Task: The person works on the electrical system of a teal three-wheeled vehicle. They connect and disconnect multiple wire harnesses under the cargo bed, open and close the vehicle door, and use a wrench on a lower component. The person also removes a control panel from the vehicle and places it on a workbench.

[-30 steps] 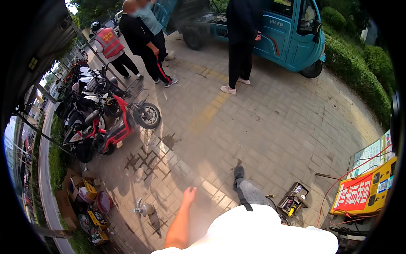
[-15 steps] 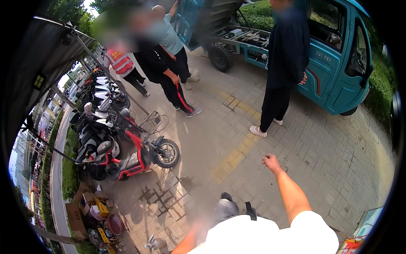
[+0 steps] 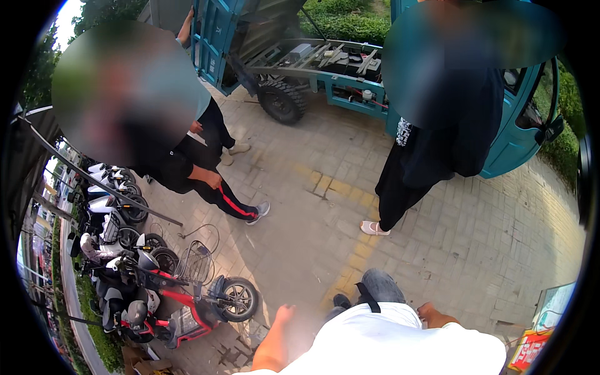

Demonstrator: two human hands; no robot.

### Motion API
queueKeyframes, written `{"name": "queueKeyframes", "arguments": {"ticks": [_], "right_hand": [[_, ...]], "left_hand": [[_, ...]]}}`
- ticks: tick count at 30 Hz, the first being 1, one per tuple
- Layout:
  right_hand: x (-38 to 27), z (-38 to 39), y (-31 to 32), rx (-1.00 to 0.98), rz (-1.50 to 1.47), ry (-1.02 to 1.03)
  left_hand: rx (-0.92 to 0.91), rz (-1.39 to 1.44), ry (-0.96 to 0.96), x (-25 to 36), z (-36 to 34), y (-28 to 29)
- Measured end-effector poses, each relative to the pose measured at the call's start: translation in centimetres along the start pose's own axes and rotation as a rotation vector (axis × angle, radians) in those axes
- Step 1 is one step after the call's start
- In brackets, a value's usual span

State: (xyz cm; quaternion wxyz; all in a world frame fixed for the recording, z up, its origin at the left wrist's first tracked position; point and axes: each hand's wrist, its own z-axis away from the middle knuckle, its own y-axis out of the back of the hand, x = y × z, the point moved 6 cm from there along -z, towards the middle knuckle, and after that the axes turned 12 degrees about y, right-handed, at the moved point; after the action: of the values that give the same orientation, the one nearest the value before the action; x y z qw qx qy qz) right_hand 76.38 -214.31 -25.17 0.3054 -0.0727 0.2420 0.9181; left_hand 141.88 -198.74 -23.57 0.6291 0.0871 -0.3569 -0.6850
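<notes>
Saw red scooter (image 3: 187,320) to the left of fingers on left hand (image 3: 284,314); judged heavy, stiff, better gripped by frame (image 3: 186,300) than wire basket (image 3: 196,265). Couldn't tell spread from pressed fingers, right hand (image 3: 429,312) included.

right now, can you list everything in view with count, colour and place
truck: one, teal, top centre to right, bed tipped up
people: at least three, mostly dark clothes, upper left and upper right
red scooter: one, red and black, lower left
parked scooters: several, mostly white and black, far left
hedges: several, green, top, right and lower left
red sign: one, red, lower right edge
paving: one stretch, greyish, middle
yellow strip: one, yellow, across the paving
white shirt: one, white, bottom centre
left hand: one, bare, left of shirt
right hand: one, bare, right of shirt
</notes>
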Motion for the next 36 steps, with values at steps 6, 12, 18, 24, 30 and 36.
{"name": "queueKeyframes", "arguments": {"ticks": [6, 12, 18, 24, 30, 36], "right_hand": [[-0.4, -2.3, 1.3, 0.072, -0.366, -0.366], [-36.1, -21.9, 8.8, -0.07, 0.076, 0.29], [-82.1, -27.3, 27.1, 0.335, -0.366, 0.907], [-100.3, -29.4, 36.6, 0.316, -0.573, 0.973], [-99.6, -31.9, 42.7, 0.399, -0.802, 0.66], [-101.0, -37.0, 56.6, 0.592, -0.818, 0.63]], "left_hand": [[-0.095, 0.112, -0.095, 26.3, -11.9, 7.6], [-0.221, -0.539, -0.266, 42.7, -16.5, 6.3], [-0.23, -0.408, -0.212, 61.7, -18.9, 11.6], [-0.259, -0.233, -0.219, 71.8, -34.2, 18.4], [-0.005, -0.014, -0.339, 88.4, -48.9, 32.7], [0.377, 0.515, -1.451, 132.6, -23.4, 53.4]]}}
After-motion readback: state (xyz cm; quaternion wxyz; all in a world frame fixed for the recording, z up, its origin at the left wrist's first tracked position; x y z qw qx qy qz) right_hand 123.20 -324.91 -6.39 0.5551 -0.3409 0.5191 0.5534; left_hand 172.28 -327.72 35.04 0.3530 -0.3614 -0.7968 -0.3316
